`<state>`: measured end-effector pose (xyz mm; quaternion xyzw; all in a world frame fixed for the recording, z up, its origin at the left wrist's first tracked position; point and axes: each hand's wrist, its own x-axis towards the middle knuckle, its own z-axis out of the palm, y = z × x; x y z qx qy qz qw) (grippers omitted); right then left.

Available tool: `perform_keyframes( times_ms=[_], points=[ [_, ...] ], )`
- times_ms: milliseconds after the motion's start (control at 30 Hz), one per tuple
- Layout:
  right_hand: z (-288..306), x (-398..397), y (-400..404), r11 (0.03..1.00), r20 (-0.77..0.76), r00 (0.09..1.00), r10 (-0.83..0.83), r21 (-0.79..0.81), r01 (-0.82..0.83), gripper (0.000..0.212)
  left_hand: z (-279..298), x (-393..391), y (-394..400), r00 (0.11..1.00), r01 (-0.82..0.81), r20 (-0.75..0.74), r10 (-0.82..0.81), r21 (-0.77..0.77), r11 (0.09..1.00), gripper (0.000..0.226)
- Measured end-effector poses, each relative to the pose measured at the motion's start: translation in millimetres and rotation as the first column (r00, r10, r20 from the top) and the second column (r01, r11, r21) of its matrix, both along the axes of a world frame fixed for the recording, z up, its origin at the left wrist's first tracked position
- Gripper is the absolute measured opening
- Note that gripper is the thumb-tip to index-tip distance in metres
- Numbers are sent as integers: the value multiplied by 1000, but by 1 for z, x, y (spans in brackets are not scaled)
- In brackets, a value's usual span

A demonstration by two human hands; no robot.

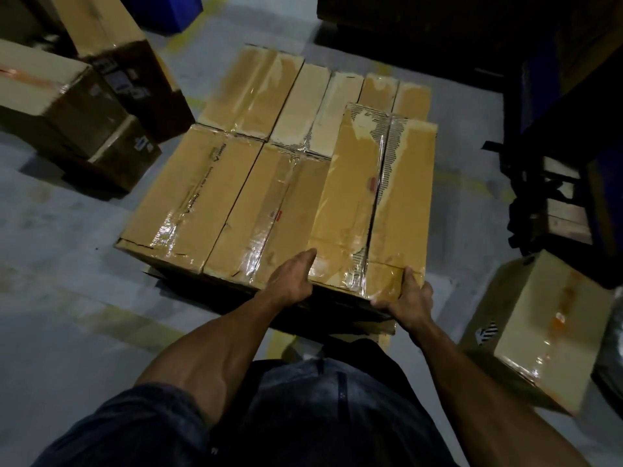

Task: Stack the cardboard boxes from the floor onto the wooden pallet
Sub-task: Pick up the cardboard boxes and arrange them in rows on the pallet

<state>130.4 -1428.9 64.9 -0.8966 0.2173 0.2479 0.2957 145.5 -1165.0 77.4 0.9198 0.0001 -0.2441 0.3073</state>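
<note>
**Spotter:** What have you got?

**Operator:** I have both hands on the near end of the top box (374, 197). My left hand (292, 278) is on its left corner with fingers curled round the edge. My right hand (406, 298) clamps the right corner, thumb on top. The box lies beyond my fingertips, on the layer of stacked boxes (215, 183).

**Spotter:** Is it seated?

**Operator:** I judge not quite. Its near end overhangs toward me. I'd push it forward evenly with both hands until its right edge lines up with the row beneath.

**Spotter:** What's left?

**Operator:** One floor box (536, 328) sits right of my right hand, and more boxes (67, 106) lie far left. The pallet itself is hidden.
</note>
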Motion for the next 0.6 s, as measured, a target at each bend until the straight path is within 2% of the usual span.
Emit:
perform_keyframes(
  times_ms=[100, 233, 300, 400, 533, 600],
  points=[
    [5, 9, 6, 999, -17, 999, -43, -17, 43, 109, 8, 5, -4, 997, -45, -55, 44, -12, 999, 79],
    [13, 20, 12, 988, -31, 987, -156, -3, 156, 91, 7, 17, -11, 971, -225, -103, 218, -67, 972, 58],
    [14, 23, 14, 982, -36, 982, -187, -32, 186, 95, 5, 25, -15, 950, -288, -147, 274, -81, 954, 60],
    [13, 29, 20, 975, -41, 976, -215, -70, 212, 104, 1, 40, -17, 887, -417, -267, 377, -111, 902, 77],
    [2, 33, 21, 971, -68, 974, -214, -124, 204, 109, -19, 54, -13, 902, -368, -273, 333, -86, 926, 58],
    [-1, 32, 20, 970, -66, 978, -198, -155, 186, 108, -22, 56, -12, 911, -356, -254, 327, -80, 931, 56]
  ],
)
